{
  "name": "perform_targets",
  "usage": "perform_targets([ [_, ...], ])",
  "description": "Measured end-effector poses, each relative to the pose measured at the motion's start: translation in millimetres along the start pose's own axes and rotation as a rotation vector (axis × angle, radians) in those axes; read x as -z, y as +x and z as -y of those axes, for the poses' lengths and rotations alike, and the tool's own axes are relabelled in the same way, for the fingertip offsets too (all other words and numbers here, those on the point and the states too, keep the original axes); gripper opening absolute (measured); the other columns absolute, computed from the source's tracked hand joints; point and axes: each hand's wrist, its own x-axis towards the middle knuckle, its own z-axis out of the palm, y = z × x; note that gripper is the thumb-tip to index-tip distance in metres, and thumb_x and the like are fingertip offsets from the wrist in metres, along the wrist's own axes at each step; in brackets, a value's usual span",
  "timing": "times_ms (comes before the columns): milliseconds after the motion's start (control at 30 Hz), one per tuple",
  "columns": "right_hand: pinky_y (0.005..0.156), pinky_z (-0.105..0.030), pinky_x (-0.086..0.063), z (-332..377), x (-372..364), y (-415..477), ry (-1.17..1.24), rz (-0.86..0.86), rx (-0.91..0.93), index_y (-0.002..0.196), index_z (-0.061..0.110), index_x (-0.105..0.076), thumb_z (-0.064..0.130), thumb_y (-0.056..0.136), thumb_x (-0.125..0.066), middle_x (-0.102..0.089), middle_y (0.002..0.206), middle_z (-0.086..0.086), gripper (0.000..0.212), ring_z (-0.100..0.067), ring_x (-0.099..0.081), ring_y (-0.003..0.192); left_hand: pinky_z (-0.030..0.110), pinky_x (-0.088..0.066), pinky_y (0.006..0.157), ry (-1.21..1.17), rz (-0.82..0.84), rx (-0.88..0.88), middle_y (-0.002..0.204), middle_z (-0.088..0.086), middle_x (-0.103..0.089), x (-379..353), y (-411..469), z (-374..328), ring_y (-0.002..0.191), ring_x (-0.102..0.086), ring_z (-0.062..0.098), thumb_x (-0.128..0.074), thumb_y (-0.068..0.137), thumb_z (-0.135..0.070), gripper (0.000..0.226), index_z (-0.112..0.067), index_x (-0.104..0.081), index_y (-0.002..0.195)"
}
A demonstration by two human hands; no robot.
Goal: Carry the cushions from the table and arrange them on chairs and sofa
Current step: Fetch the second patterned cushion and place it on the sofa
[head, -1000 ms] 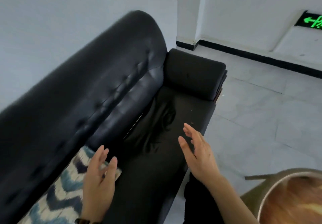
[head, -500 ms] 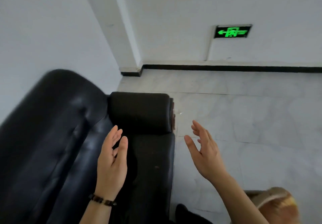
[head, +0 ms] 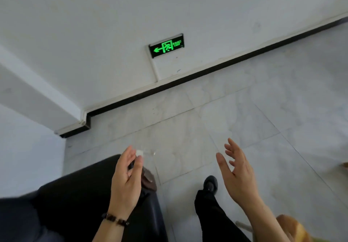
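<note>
The black leather sofa [head: 75,204] fills the lower left; only its armrest end shows. My left hand [head: 126,183] hovers over that armrest with fingers straight and holds nothing. My right hand [head: 237,175] is raised over the floor to the right, fingers spread and empty. No cushion is in view.
Pale marble floor tiles [head: 244,128] stretch ahead to a white wall with a black skirting and a green exit sign [head: 166,45]. My black trouser leg and shoe [head: 211,185] step on the floor. An edge of a tan wooden chair or table [head: 293,228] shows at the bottom right.
My view has swung right, away from the sofa and the patterned cushion on it, towards the open floor. Both empty hands stay raised in front of me.
</note>
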Motion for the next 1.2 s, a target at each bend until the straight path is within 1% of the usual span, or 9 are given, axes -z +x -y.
perform_targets([
  [100,0.106,-0.037,-0.047,0.6,14.3,91.6,-0.013,0.011,-0.048,0.156,0.029,-0.032,0.039,0.099,-0.059,-0.05,0.146,0.01,0.064,-0.01,-0.051,0.131,0.003,-0.033,0.085,0.037,0.091,-0.039,0.154,-0.003,-0.046,-55.2,88.2,-47.0,0.133,-0.045,0.005,-0.05,0.1,-0.039,0.056,-0.021,-0.039,0.152],
  [300,0.103,-0.036,-0.05,43.1,59.8,244.9,0.008,-0.148,-0.046,0.151,0.027,-0.04,0.041,0.099,-0.056,-0.056,0.142,0.006,0.056,-0.011,-0.056,0.126,0.008,-0.039,0.093,0.037,0.225,-0.242,0.148,-0.013,-0.047,-122.2,224.9,-173.2,0.132,-0.047,-0.001,-0.05,0.091,-0.051,0.068,-0.024,-0.039,0.152],
  [467,0.102,-0.035,-0.051,35.0,78.3,351.8,0.023,-0.22,-0.097,0.148,0.028,-0.044,0.035,0.1,-0.059,-0.058,0.137,0.01,0.051,-0.007,-0.057,0.12,0.009,-0.039,0.092,0.009,0.294,-0.256,0.145,-0.017,-0.047,-186.8,325.1,-209.3,0.127,-0.045,-0.011,-0.051,0.091,-0.049,0.063,-0.028,-0.04,0.149],
  [600,0.103,-0.039,-0.052,12.1,91.1,453.8,0.027,-0.295,-0.194,0.148,0.026,-0.044,0.032,0.1,-0.06,-0.06,0.137,0.007,0.051,-0.007,-0.058,0.118,0.008,-0.041,0.089,0.021,0.365,-0.214,0.147,-0.01,-0.05,-265.6,428.7,-224.1,0.132,-0.05,0.003,-0.054,0.099,-0.036,0.052,-0.026,-0.042,0.149],
  [733,0.104,-0.037,-0.05,10.7,129.4,562.7,0.006,-0.349,-0.255,0.151,0.028,-0.041,0.035,0.098,-0.061,-0.058,0.139,0.007,0.057,-0.01,-0.058,0.122,0.007,-0.042,0.086,0.005,0.464,-0.247,0.147,-0.006,-0.051,-355.0,535.1,-271.2,0.131,-0.05,0.005,-0.054,0.102,-0.027,0.047,-0.022,-0.043,0.148],
  [833,0.104,-0.037,-0.05,22.3,179.2,618.5,0.018,-0.475,-0.287,0.149,0.029,-0.043,0.032,0.098,-0.063,-0.059,0.135,0.008,0.056,-0.009,-0.059,0.12,0.009,-0.041,0.088,0.014,0.569,-0.298,0.145,-0.005,-0.053,-422.3,592.8,-339.5,0.128,-0.051,0.005,-0.054,0.103,-0.027,0.046,-0.022,-0.044,0.147],
  [967,0.103,-0.038,-0.051,12.9,244.6,665.0,0.085,-0.72,-0.354,0.148,0.028,-0.046,0.031,0.097,-0.062,-0.062,0.131,0.004,0.054,-0.013,-0.061,0.119,0.003,-0.045,0.082,0.014,0.727,-0.423,0.132,-0.009,-0.06,-521.4,647.2,-437.7,0.122,-0.058,0.007,-0.056,0.101,-0.025,0.044,-0.021,-0.048,0.144],
  [1067,0.103,-0.036,-0.049,-21.7,289.3,699.3,0.148,-0.881,-0.425,0.149,0.028,-0.045,0.035,0.097,-0.059,-0.061,0.133,0.004,0.054,-0.013,-0.06,0.12,0.008,-0.046,0.086,0.055,0.847,-0.513,0.129,-0.012,-0.06,-615.7,671.0,-493.8,0.123,-0.057,0.004,-0.058,0.1,-0.025,0.047,-0.02,-0.048,0.145],
  [1200,0.103,-0.036,-0.05,-74.5,340.2,756.3,0.198,-0.954,-0.478,0.15,0.025,-0.042,0.041,0.095,-0.056,-0.059,0.132,0.007,0.06,-0.01,-0.059,0.12,0.009,-0.043,0.082,0.065,0.905,-0.533,0.135,-0.007,-0.058,-727.5,684.5,-541.0,0.123,-0.056,0.008,-0.059,0.1,-0.023,0.049,-0.019,-0.045,0.147],
])
